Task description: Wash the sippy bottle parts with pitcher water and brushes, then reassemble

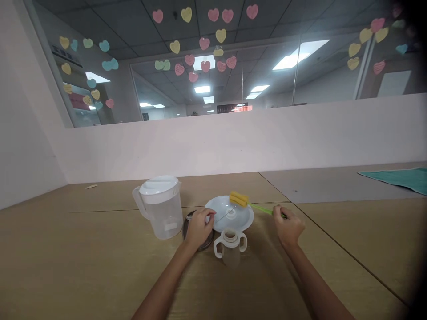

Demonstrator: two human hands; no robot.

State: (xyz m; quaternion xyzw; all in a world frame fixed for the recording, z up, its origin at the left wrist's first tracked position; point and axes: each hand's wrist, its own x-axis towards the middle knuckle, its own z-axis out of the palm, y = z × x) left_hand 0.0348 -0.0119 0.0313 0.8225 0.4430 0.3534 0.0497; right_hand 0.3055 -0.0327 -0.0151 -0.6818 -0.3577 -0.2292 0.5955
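Note:
My right hand (287, 224) is closed round the green handle of a bottle brush (239, 199). Its yellow sponge head is over the rim of a white bowl (218, 204). At the bowl's left edge my left hand (199, 226) is closed in a pinch. A thin, pale straw-like stick (223, 217) runs from its fingers over the bowl; its exact kind is too small to tell. In front of the bowl stands a clear baby bottle (231, 255) upright, uncapped, with two white side handles. A dark round dish (207, 242) lies partly hidden under my left hand.
A clear plastic pitcher (165, 213) with a white lid stands to the left. Far right lies a teal cloth (400, 180). A small pale strip (91, 186) rests at the back left. A white wall (213, 142) with a window closes off the table's back.

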